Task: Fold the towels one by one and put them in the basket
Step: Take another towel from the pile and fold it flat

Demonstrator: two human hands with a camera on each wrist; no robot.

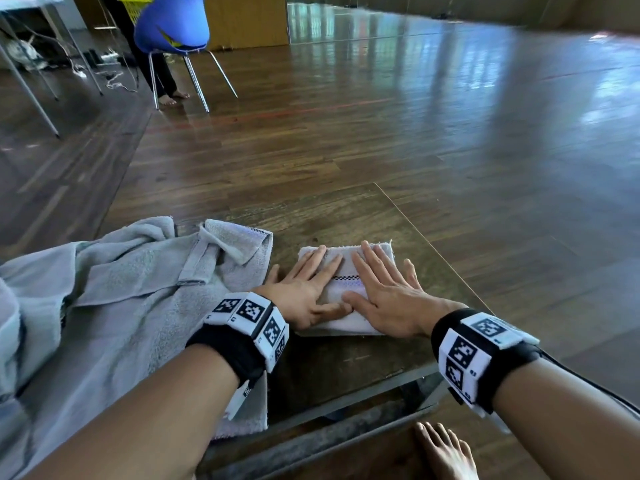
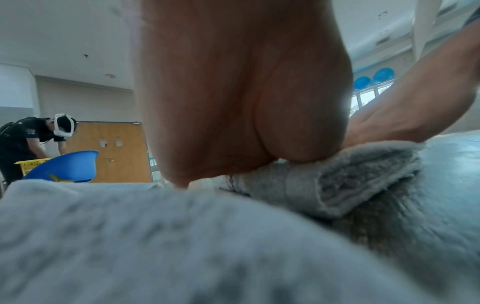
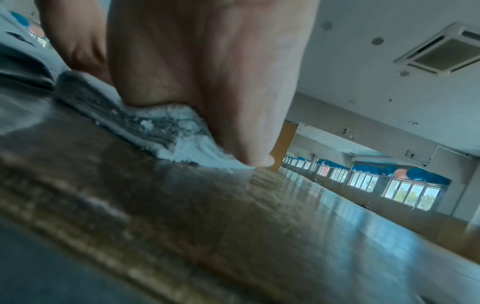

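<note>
With the left hand and right hand flat, fingers straight, on the folded towel, press outward from beneath both palms to set creases

No readable words or numbers anywhere.
Only black-and-white square code markers on the wrist bands, with tiny characters beside them too small to make out; two pale sheets on the wooden door blurred beyond reading.
</note>
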